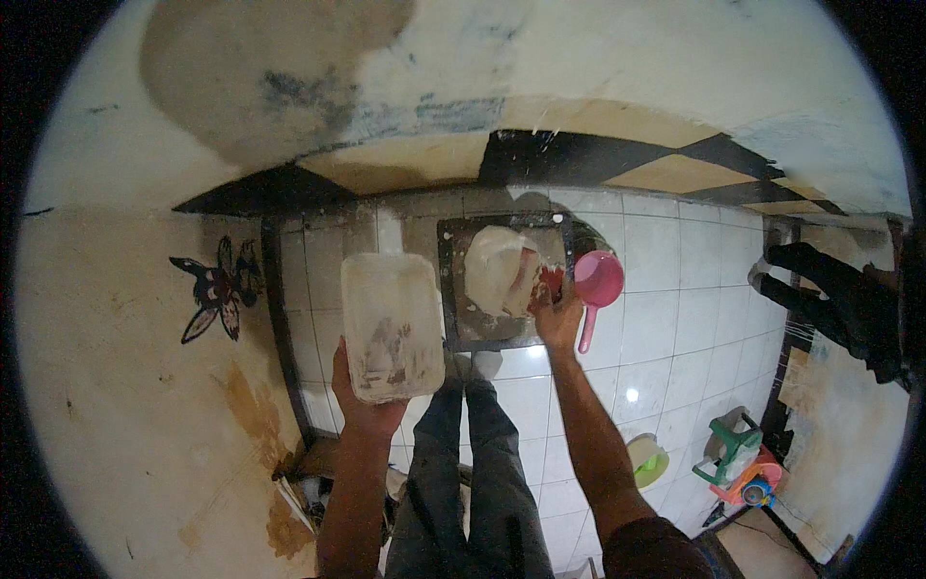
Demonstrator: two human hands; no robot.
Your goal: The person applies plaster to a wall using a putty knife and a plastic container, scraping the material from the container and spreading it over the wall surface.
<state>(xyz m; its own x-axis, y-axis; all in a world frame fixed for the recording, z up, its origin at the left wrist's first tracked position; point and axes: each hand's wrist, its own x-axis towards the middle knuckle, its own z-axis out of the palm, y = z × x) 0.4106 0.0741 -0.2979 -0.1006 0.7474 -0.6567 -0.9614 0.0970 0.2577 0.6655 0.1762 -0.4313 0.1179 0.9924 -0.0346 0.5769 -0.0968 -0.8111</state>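
Observation:
My left hand grips the near-left corner of a whitish rectangular plastic tub, its inside smeared with pale and dark residue. My right hand is closed on a flat scraper with a red part; the fingers hide much of it. The scraper's edge reaches the right side of a mound of wet, off-white plaster. That mound lies on a dark-edged square board on the floor. Just right of my right hand is a pink dipper, its handle pointing toward me.
White tiles cover the floor, which ends at a patched wall with black and tan diamonds. To the right are a lime-green item in a pale bowl, a green stool, and another person's dark-trousered legs. Clutter sits lower left.

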